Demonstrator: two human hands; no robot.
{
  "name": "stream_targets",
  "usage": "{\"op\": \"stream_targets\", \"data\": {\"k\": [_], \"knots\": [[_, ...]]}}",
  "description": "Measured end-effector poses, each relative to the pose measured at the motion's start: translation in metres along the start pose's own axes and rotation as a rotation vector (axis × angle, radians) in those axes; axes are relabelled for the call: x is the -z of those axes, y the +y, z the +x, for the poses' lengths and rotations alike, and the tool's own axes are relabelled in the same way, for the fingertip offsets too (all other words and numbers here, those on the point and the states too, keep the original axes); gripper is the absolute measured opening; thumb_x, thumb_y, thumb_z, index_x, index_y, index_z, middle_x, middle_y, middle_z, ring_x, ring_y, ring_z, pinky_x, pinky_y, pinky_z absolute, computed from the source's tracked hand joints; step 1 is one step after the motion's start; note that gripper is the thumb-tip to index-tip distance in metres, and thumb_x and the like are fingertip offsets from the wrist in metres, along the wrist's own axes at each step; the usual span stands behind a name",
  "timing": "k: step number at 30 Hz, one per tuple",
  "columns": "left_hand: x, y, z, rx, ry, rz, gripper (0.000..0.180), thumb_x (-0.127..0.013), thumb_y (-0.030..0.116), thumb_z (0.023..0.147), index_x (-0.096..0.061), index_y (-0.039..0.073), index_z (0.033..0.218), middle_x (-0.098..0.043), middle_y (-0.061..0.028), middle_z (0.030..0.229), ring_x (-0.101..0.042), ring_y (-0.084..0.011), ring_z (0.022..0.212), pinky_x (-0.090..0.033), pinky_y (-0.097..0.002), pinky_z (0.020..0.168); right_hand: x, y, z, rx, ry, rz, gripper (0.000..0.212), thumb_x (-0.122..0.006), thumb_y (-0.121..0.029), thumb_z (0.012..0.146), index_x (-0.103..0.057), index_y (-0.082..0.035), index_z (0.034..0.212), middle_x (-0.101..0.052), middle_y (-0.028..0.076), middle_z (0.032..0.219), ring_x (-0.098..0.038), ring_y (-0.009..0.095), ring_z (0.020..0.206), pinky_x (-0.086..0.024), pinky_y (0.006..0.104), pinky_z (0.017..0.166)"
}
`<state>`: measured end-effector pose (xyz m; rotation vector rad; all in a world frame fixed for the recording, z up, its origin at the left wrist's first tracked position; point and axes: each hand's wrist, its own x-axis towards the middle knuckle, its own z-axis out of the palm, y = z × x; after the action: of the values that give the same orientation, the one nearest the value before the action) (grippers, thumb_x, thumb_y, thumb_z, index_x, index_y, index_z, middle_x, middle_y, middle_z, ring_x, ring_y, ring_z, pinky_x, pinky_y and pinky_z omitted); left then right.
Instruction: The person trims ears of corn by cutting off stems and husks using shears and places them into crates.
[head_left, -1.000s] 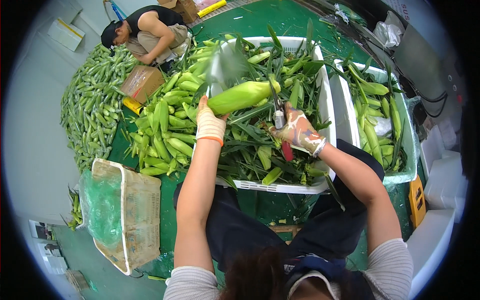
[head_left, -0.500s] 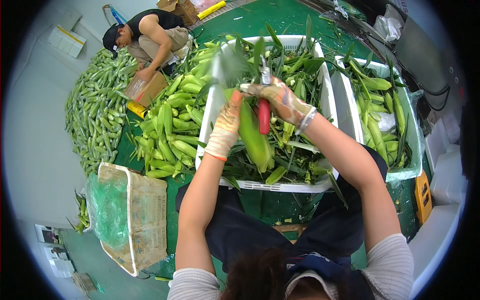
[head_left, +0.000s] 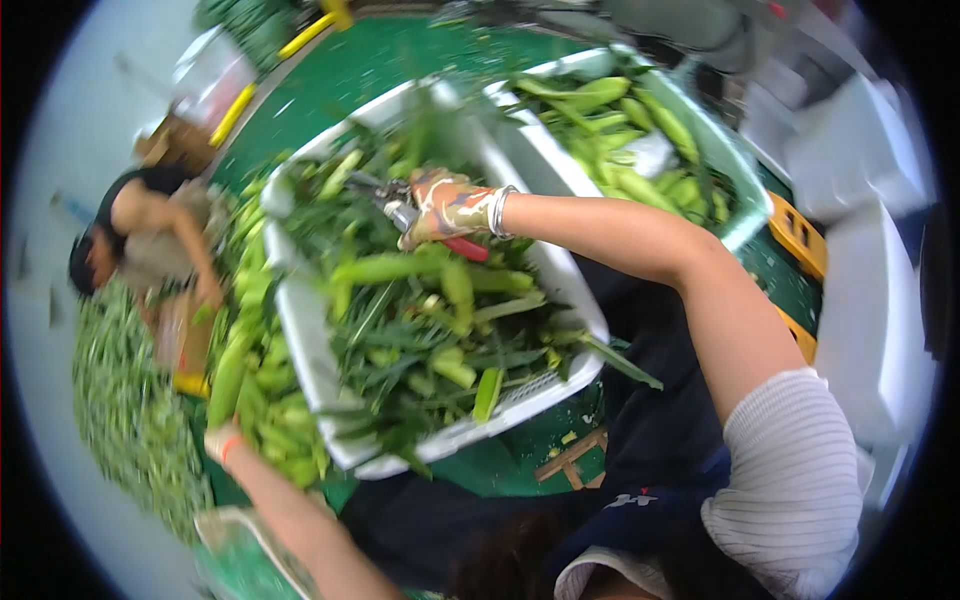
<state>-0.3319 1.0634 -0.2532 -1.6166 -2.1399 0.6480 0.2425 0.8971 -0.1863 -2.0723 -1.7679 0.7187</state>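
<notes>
My left hand [head_left: 222, 440], in a pale glove with an orange cuff, is stretched out to the left over the heap of green corn. Its fingers close on the lower end of an ear of corn [head_left: 231, 380] in its husk; motion blurs them. In my right hand [head_left: 452, 208], in a camouflage-patterned glove, is a pair of red-handled pruning shears [head_left: 398, 207], blades toward the left. The shears hang above a white crate [head_left: 300, 350] full of cut leaves, husks and stalk pieces. Next to my left hand lie more unbagged ears [head_left: 285, 430].
A green-lined crate [head_left: 745, 222] with more corn stands beyond my right forearm. At far left, a person [head_left: 165, 215] crouches by a cardboard box [head_left: 180, 335] and a large pile of corn [head_left: 125, 390]. A lined basket [head_left: 285, 560] is near my left forearm. White foam boxes [head_left: 865, 330] line the right.
My left hand has carried the ear of corn from over the white crate leftward to the heap. My right hand keeps the shears over the crate. The view has turned.
</notes>
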Motion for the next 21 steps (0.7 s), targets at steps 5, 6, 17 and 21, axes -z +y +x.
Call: {"op": "stream_targets", "data": {"k": [5,6,17,21], "knots": [[0.015,0.057,0.028,0.497,-0.018,-0.873,0.043,-0.063,0.034,0.085,-0.064,-0.004,0.106,-0.065,-0.018,0.103,-0.064,-0.0295,0.09,-0.054,-0.0417,0.077,0.059,0.199,-0.03,-0.446,0.275,0.242,0.072,-0.072,-0.053,0.063,-0.055,-0.001,0.109,-0.059,0.017,0.1,-0.056,0.028,0.092,-0.044,0.0353,0.081],[0.025,0.071,0.035,0.423,-0.06,-0.927,0.045,-0.059,0.03,0.087,-0.053,-0.001,0.12,-0.055,-0.0192,0.118,-0.058,-0.0304,0.101,-0.052,-0.041,0.084,0.065,0.26,-0.037,-0.546,0.406,0.363,0.06,-0.072,-0.052,0.061,-0.064,-0.002,0.093,-0.063,0.013,0.088,-0.058,0.023,0.083,-0.045,0.0332,0.074],[0.076,0.149,0.015,-0.319,-0.583,-1.964,0.035,-0.058,0.042,0.087,-0.059,0.008,0.098,-0.06,0.0013,0.08,-0.055,-0.0072,0.065,-0.045,-0.0179,0.056,0.061,0.49,-0.117,-1.202,0.626,-0.232,0.05,-0.068,-0.024,0.07,-0.054,0.001,0.111,-0.06,0.024,0.11,-0.058,0.037,0.104,-0.047,0.043,0.087],[0.123,0.203,-0.032,-0.292,-0.447,-1.746,0.037,-0.06,0.039,0.086,-0.06,0.005,0.1,-0.062,0.0006,0.079,-0.056,-0.0084,0.063,-0.046,-0.0188,0.058,0.075,0.513,-0.145,-1.153,0.664,-0.033,0.053,-0.072,-0.024,0.069,-0.052,0.001,0.111,-0.06,0.023,0.108,-0.06,0.039,0.099,-0.047,0.0417,0.086]]}}
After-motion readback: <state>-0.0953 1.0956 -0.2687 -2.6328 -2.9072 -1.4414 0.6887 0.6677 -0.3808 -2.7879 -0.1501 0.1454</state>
